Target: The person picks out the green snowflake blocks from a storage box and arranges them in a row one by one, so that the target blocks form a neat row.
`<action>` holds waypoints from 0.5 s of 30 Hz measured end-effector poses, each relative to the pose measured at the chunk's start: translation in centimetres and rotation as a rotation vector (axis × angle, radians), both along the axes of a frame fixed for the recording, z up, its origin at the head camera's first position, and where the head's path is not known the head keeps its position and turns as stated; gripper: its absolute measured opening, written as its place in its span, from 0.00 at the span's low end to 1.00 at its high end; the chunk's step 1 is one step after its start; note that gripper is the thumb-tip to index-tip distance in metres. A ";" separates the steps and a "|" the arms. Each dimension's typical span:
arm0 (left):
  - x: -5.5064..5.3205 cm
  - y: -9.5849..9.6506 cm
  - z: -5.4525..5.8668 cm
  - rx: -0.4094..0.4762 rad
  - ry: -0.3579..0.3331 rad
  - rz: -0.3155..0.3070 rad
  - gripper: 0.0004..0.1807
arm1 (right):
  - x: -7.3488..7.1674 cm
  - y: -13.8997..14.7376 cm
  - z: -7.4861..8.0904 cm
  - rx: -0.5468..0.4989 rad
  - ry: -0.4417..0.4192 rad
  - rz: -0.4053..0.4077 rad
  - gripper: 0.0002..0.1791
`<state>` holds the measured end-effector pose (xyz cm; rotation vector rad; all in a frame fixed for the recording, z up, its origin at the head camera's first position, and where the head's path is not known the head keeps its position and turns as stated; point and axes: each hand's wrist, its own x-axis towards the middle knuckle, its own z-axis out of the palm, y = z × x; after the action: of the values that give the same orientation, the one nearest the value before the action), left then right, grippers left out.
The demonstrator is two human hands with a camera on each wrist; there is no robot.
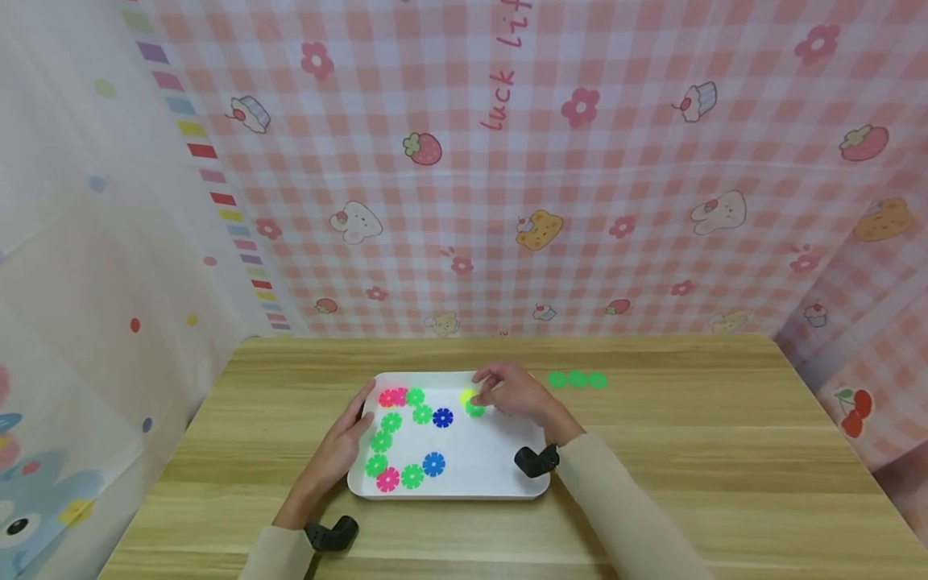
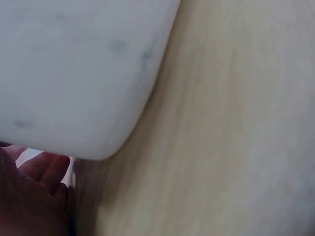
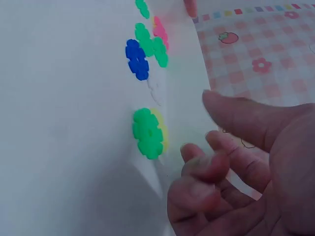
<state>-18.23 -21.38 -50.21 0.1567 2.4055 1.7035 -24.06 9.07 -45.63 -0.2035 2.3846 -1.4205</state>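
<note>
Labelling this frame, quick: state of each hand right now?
Left hand: holding the white tray at its left edge.
Right hand: open, fingers loosely curled, holding nothing, near a green disc.

The bench [image 1: 696, 435] has a flat, wood-grain top in light brown, with paler and darker bands running from 9 to 3 o'clock. Its far edge lies at 12 o'clock; the far corners lie at 11 and 1 o'clock. A white tray [image 1: 493, 459], rectangular with rounded corners and a raised rim, sits on the bench just left of centre, long sides toward 12 and 6 o'clock. Full contact of its base cannot be confirmed. Three green notched discs [image 1: 577, 379] lie directly on the bench at 2 o'clock from the tray's centre, side by side, in a row along 9 to 3 o'clock.
</note>
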 end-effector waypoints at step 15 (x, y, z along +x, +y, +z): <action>0.1 0.0 0.1 -0.004 -0.004 0.001 0.29 | 0.4 -0.5 -1.7 0.174 0.056 0.007 0.16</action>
<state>-18.17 -21.36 -50.15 0.1519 2.4062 1.6974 -23.66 8.60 -47.32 -0.2094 2.5336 -1.2111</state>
